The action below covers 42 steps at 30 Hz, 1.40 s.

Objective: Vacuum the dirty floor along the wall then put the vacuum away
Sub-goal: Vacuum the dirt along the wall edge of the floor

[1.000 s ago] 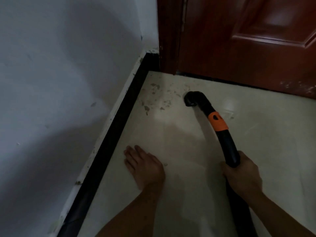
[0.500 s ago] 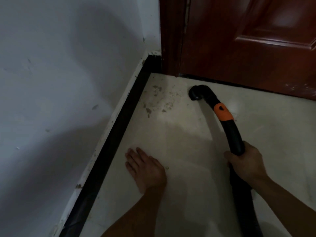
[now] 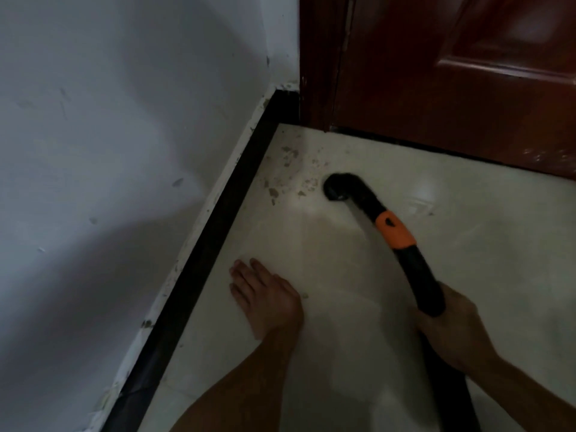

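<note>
Gripping the vacuum wand at the lower right of the frame, my right hand had its fingers curled fully round the black tube, with the hose trailing out below my wrist. My left hand lay flat on the pale floor at lower centre, fingers straight and close together, holding nothing, propping me just beside the black baseboard. Further up, the wand ran diagonally past its orange collar to the bent nozzle, whose mouth sat on the tile or just over it; I could not tell which. The dirt, a scatter of grit and flakes, lay immediately left of the nozzle, between it and the baseboard, and spread toward the corner where the white wall met the dark red door frame, with the door across the upper right. I judged the vacuuming far from finished, since that patch looked uncollected. The risks I saw: a fast sideways sweep could push the larger flakes into the seam under the baseboard instead of lifting them; a tilted mouth would lose suction; and driving too far left could knock the hard nozzle against the baseboard or door frame. Leaning on one flat palm on smooth tile, I could also slip.
</note>
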{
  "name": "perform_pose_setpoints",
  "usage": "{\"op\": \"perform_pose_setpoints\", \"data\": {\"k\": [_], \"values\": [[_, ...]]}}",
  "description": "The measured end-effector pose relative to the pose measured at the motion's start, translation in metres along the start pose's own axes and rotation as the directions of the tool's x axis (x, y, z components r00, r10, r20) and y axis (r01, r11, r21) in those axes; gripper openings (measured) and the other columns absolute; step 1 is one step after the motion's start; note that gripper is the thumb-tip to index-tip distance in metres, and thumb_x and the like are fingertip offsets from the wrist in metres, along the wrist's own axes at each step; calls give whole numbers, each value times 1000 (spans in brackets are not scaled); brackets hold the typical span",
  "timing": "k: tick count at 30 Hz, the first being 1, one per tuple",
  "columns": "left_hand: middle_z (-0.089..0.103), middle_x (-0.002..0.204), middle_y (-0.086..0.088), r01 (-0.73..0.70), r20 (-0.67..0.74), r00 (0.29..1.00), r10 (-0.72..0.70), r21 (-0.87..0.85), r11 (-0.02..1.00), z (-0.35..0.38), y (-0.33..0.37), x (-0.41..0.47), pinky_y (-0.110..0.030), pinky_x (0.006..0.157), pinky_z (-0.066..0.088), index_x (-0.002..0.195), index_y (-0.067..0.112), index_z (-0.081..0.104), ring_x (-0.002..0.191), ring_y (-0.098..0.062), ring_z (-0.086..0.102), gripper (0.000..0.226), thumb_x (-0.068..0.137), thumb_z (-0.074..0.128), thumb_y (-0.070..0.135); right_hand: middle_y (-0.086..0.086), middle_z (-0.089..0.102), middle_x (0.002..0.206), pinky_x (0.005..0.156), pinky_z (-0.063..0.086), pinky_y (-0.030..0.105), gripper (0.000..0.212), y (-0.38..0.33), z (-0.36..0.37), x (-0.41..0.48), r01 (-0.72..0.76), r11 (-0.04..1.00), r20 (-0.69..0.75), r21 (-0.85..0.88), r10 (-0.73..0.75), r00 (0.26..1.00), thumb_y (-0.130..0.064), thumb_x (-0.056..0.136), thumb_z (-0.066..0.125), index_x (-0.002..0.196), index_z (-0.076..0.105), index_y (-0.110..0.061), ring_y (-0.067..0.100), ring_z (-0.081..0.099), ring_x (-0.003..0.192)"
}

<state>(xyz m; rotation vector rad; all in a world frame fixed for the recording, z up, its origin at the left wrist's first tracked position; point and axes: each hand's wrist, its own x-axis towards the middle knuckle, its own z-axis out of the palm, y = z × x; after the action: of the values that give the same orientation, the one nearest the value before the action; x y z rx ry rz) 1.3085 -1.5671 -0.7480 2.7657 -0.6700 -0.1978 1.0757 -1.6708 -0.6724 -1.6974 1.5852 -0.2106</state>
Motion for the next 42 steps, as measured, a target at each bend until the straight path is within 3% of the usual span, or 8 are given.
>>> {"op": "perform_pose_setpoints", "data": {"k": [3,8,13,19,27,34,38,42], "values": [[27,152,-28,9,18,1000,-9,9,1000,-1,0,0,-52,118,13,144,-3,36,143,-41,21,60,91,32,24,4,65,71,61,52,38,28,-3,2,2,31,1000,30,4,-31,999,-9,72,78,78,59,-29,25,63,65],[27,152,-29,5,3,1000,-5,-1,1000,-2,-1,1,-53,117,15,144,-3,36,143,-42,23,59,91,35,22,11,65,72,57,46,30,17,-41,14,52,19,994,-131,111,-4,991,-11,77,76,83,60,-14,26,62,61],[26,153,-27,13,21,1000,-13,-3,1000,-2,0,1,-52,118,14,145,-2,34,144,-40,21,57,93,35,22,8,67,70,58,50,31,20,-45,23,54,71,997,-15,23,-70,997,-14,74,77,81,60,-20,27,64,63],[27,153,-27,23,20,1000,-23,-15,1000,1,-2,1,-52,118,15,145,-1,35,143,-40,23,58,93,35,24,8,61,76,62,45,29,26,-61,22,93,5,999,-188,48,4,982,-17,78,75,100,64,-9,26,57,64],[25,154,-26,3,7,1000,-2,-42,999,0,-1,1,-48,118,9,146,0,34,143,-40,22,59,94,47,23,6,68,74,68,55,36,21,-104,57,113,109,993,-46,35,-108,993,-23,74,74,92,62,-20,28,65,69],[17,156,-24,-9,-6,1000,8,-89,996,1,-1,2,-43,116,-8,149,1,27,146,-39,14,58,97,40,25,12,69,88,73,57,41,32,-140,83,132,121,992,-54,25,-119,991,-27,75,73,103,61,-18,31,67,77],[25,153,-26,-24,-8,1000,23,-75,997,-2,1,2,-42,116,-4,146,-1,34,143,-41,23,57,94,40,24,10,68,81,64,51,31,28,-148,81,135,139,989,33,55,-140,990,-23,77,74,100,60,-16,28,66,71],[28,152,-27,-25,-5,1000,25,-42,999,3,-1,2,-47,116,3,144,-2,37,142,-42,26,58,92,44,23,12,68,71,65,56,37,15,-123,51,121,87,987,25,135,-91,995,-14,75,74,84,63,-11,31,67,65]]}}
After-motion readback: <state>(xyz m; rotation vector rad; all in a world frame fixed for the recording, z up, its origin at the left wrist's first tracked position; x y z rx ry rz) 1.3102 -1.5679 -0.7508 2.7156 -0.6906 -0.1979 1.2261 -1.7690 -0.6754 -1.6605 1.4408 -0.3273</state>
